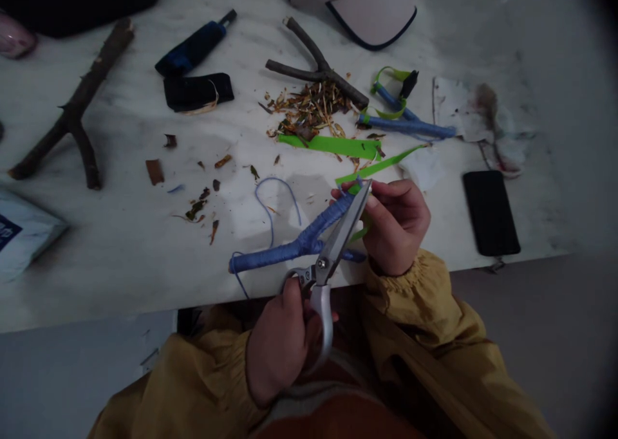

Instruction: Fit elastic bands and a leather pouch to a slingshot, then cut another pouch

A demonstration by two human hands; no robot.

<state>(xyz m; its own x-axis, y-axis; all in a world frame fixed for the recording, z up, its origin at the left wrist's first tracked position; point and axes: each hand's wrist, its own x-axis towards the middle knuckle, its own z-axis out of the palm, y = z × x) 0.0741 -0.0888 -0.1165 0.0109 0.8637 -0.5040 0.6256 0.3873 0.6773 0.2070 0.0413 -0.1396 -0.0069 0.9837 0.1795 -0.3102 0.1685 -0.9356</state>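
My left hand [280,342] is closed around the handles of a pair of metal scissors [333,249]. The blades point up and right, and they look nearly closed. Their tips reach the fingers of my right hand [398,223], which pinches the upper prong of a forked stick [275,255] wrapped in blue cord. Green band material [360,233] shows at that prong, partly behind the blades and fingers. Whether the blades touch the band I cannot tell. A loose tail of blue cord [277,180] curls on the table beyond the stick.
Wood shavings [316,104] lie by a bare forked stick [328,72] and green strips [333,145]. A blue slingshot [410,127], a phone [491,214] and crumpled tissue [497,123] are at right. At left are a larger forked branch [74,107], a dark-blue tool [193,47] and a black pouch [197,91].
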